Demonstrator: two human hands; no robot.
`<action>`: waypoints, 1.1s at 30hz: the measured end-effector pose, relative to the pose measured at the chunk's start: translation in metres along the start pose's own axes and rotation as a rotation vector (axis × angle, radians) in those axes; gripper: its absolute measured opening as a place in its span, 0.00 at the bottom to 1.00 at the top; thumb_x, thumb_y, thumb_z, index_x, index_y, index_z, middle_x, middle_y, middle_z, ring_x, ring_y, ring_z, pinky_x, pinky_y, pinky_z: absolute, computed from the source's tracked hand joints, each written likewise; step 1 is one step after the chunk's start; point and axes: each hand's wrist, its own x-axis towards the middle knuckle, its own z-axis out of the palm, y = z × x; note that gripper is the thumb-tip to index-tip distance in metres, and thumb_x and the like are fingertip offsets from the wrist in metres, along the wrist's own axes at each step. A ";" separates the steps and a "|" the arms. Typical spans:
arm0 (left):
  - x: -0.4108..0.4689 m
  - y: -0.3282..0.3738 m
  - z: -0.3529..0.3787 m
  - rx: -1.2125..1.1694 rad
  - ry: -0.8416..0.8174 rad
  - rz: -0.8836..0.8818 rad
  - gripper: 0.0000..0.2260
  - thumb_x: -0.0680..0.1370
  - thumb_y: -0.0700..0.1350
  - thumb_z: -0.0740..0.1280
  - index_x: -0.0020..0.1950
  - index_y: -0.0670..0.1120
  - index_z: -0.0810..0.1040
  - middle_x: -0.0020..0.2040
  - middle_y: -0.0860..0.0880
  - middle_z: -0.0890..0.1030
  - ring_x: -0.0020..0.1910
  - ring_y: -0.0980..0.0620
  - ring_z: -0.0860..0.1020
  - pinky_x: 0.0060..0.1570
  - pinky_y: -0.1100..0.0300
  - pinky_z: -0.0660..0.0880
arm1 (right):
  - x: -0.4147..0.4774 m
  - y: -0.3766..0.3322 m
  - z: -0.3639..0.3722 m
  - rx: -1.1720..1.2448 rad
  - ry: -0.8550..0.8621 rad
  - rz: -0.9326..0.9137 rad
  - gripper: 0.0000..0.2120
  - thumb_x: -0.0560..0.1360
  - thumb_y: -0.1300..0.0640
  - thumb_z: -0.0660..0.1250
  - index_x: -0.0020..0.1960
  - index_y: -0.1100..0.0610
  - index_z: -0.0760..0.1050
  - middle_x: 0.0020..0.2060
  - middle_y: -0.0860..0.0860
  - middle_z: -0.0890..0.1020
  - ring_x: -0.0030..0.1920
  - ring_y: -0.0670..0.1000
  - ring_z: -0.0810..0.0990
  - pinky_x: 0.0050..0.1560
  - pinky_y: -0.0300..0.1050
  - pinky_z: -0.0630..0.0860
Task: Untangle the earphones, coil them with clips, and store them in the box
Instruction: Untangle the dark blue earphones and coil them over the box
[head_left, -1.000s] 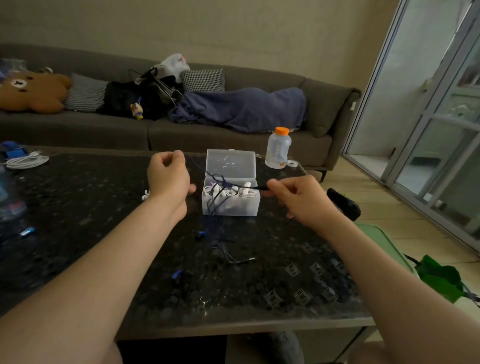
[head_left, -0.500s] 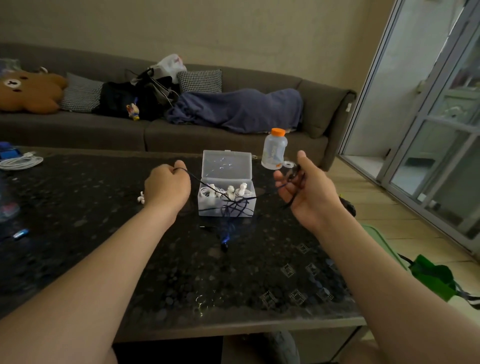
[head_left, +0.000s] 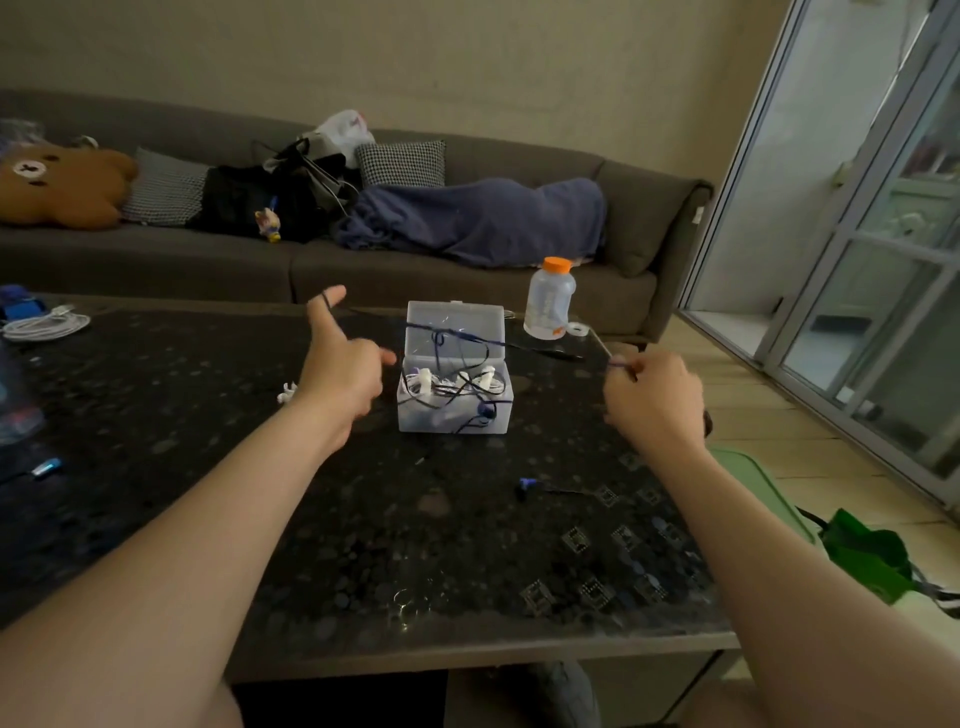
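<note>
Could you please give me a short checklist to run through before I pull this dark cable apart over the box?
1. Left hand has the dark cable hooked: ok, it loops round the raised thumb.
2. Right hand grips the other end: ok, pinched in its fingers.
3. Cable free of knots: not ok, a tangle hangs in front of the box.
4. Box lid open: ok.
5. Cable clear of the white earphones in the box: cannot tell.
</note>
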 end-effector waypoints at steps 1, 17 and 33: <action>-0.002 -0.004 0.000 0.172 0.004 0.071 0.35 0.82 0.35 0.64 0.78 0.65 0.54 0.56 0.46 0.81 0.35 0.48 0.80 0.30 0.53 0.78 | -0.001 -0.006 -0.001 0.240 -0.037 0.179 0.15 0.83 0.44 0.63 0.55 0.55 0.80 0.47 0.55 0.85 0.42 0.57 0.88 0.49 0.57 0.86; 0.007 -0.018 0.008 0.646 0.066 0.033 0.48 0.77 0.73 0.61 0.85 0.49 0.43 0.77 0.39 0.72 0.75 0.33 0.69 0.72 0.36 0.69 | -0.016 -0.020 -0.005 -0.309 -0.111 -0.163 0.19 0.81 0.37 0.63 0.48 0.48 0.86 0.42 0.50 0.82 0.52 0.58 0.78 0.48 0.50 0.74; 0.013 -0.028 -0.001 1.005 -0.047 -0.148 0.33 0.76 0.50 0.78 0.76 0.42 0.68 0.68 0.38 0.74 0.61 0.37 0.80 0.57 0.45 0.82 | -0.020 -0.019 0.022 -0.116 -0.578 -0.172 0.24 0.83 0.39 0.58 0.44 0.49 0.89 0.42 0.48 0.88 0.48 0.51 0.84 0.66 0.58 0.75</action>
